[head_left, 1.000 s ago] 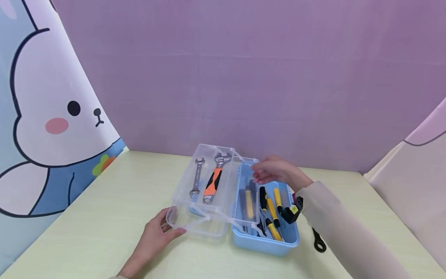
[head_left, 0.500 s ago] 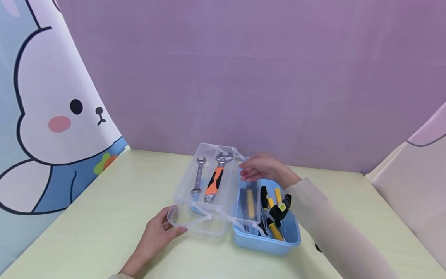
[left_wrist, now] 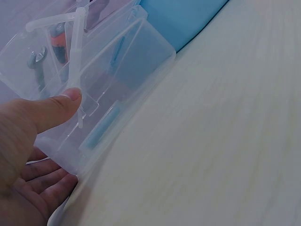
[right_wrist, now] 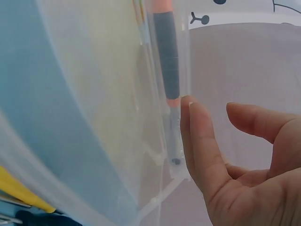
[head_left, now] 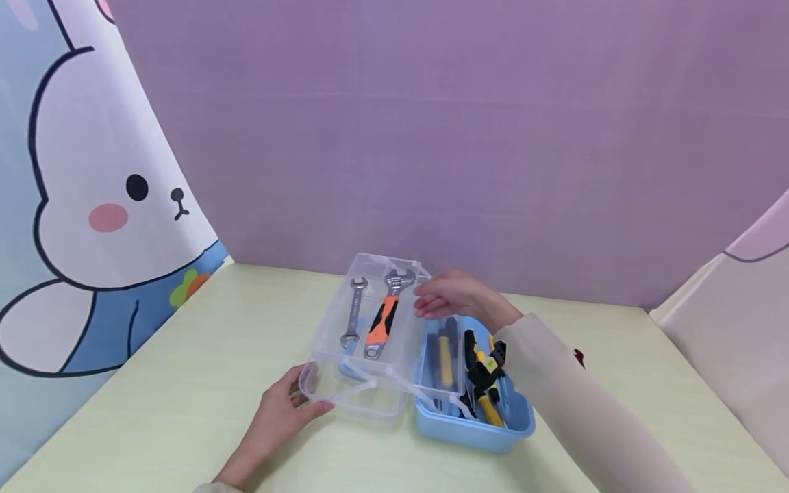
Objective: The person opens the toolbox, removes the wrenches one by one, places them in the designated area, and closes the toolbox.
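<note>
A blue toolbox (head_left: 468, 433) lies open on the table, with yellow-and-black handled tools (head_left: 490, 409) inside. A clear tray (head_left: 331, 335) is swung out to its left over the clear lid (head_left: 385, 408). The tray holds an open-ended wrench (head_left: 354, 313) and an orange-and-black adjustable wrench (head_left: 382, 322). My left hand (head_left: 279, 416) grips the lid's near left corner, thumb on top and fingers below. At the tray's far right corner is my right hand (head_left: 457, 296); in the right wrist view its fingers lie along the tray's side, the thumb apart, with nothing pinched.
A second clear section (head_left: 453, 383) covers the left part of the toolbox. White hinge arms (head_left: 425, 396) link the pieces. Beside my right sleeve a small red item (head_left: 579, 357) shows on the table. A purple backdrop (head_left: 394, 150) rises behind the table.
My right hand has moved left, from above the toolbox to the tray's far right corner. My left hand keeps its grip on the lid. A black ring-ended item is now hidden behind my right sleeve.
</note>
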`<action>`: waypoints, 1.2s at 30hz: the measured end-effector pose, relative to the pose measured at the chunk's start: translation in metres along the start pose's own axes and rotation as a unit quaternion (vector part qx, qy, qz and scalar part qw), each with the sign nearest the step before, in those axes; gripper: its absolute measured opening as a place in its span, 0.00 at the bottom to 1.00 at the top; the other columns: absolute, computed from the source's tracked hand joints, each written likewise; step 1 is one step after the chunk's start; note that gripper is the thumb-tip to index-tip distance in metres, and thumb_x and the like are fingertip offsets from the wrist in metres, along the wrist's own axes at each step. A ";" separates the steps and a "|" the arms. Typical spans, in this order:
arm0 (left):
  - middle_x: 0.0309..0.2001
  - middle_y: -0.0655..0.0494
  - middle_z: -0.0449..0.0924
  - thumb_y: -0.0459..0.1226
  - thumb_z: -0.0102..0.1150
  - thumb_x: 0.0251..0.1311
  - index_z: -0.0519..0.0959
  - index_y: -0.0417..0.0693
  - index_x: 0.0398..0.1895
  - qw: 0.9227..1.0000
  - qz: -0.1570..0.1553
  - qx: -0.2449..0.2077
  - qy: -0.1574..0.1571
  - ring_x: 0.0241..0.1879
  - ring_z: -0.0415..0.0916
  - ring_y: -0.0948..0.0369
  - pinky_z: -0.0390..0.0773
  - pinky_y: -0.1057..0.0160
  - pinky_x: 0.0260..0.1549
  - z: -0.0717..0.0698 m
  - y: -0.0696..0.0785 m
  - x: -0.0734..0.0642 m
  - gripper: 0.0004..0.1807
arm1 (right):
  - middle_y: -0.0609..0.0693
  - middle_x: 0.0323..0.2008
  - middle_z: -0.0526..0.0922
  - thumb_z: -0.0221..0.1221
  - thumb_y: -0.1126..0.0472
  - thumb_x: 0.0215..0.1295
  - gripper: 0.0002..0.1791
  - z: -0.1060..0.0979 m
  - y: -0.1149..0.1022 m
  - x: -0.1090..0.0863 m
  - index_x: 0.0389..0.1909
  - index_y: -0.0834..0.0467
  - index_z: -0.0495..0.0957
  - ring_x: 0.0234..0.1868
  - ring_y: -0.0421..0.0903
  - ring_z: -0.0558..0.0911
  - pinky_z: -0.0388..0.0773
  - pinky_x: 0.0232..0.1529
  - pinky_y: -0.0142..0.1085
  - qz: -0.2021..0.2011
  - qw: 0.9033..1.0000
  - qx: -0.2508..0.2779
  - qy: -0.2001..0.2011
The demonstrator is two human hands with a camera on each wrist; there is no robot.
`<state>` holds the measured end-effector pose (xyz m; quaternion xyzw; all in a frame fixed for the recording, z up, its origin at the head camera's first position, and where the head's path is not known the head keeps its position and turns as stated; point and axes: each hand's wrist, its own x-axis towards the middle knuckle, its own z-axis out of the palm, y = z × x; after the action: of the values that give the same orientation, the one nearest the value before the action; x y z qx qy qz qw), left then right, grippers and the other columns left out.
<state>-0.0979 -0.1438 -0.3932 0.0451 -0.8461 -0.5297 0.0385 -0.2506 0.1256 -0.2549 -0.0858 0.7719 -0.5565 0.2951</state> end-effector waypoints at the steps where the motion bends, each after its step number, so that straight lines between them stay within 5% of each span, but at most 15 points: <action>1: 0.59 0.30 0.71 0.38 0.74 0.45 0.67 0.35 0.63 1.000 -0.001 0.002 -0.001 0.57 0.74 0.42 0.81 0.59 0.50 0.000 0.000 0.000 0.41 | 0.50 0.26 0.83 0.52 0.63 0.70 0.20 0.000 -0.001 0.000 0.56 0.74 0.68 0.27 0.40 0.84 0.85 0.36 0.31 -0.004 1.000 0.002 -0.002; 7: 0.60 0.30 0.70 0.38 0.74 0.46 0.67 0.36 0.63 1.000 -0.007 0.000 0.000 0.57 0.74 0.42 0.82 0.59 0.49 0.001 0.000 0.001 0.41 | 0.53 0.29 0.84 0.52 0.64 0.70 0.21 0.004 -0.010 0.002 0.57 0.74 0.68 0.28 0.41 0.84 0.85 0.36 0.31 -0.006 1.000 0.008 -0.004; 15: 0.59 0.31 0.71 0.39 0.74 0.45 0.67 0.36 0.63 1.000 0.009 -0.001 0.000 0.57 0.74 0.42 0.82 0.60 0.50 0.006 -0.001 0.003 0.41 | 0.67 0.50 0.80 0.52 0.65 0.69 0.26 0.010 -0.020 0.001 0.64 0.73 0.59 0.38 0.48 0.87 0.81 0.53 0.42 -0.006 1.000 0.009 -0.002; 24: 0.60 0.30 0.70 0.38 0.75 0.45 0.67 0.36 0.63 1.000 0.003 -0.004 -0.005 0.56 0.75 0.42 0.83 0.60 0.48 0.007 0.003 0.003 0.41 | 0.65 0.58 0.74 0.57 0.59 0.67 0.27 0.016 -0.040 0.006 0.62 0.67 0.65 0.34 0.47 0.87 0.82 0.51 0.42 0.038 0.995 -0.095 -0.018; 28: 0.60 0.30 0.70 0.39 0.74 0.45 0.66 0.36 0.64 1.000 0.000 -0.001 -0.005 0.57 0.75 0.42 0.82 0.60 0.49 0.008 0.005 0.005 0.42 | 0.66 0.56 0.76 0.57 0.62 0.66 0.26 0.018 -0.042 0.016 0.62 0.68 0.66 0.27 0.44 0.86 0.84 0.46 0.40 0.054 0.992 -0.116 -0.020; 36: 0.62 0.30 0.68 0.40 0.74 0.46 0.65 0.36 0.65 1.000 -0.009 0.004 -0.005 0.58 0.73 0.42 0.81 0.59 0.52 0.008 0.005 0.010 0.43 | 0.59 0.36 0.85 0.60 0.61 0.63 0.18 0.024 -0.043 0.030 0.51 0.65 0.75 0.20 0.42 0.84 0.86 0.35 0.36 0.051 0.979 -0.198 0.016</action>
<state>-0.1088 -0.1353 -0.3921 0.0507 -0.8480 -0.5267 0.0296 -0.2703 0.0770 -0.2314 -0.0945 0.8745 -0.3787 0.2879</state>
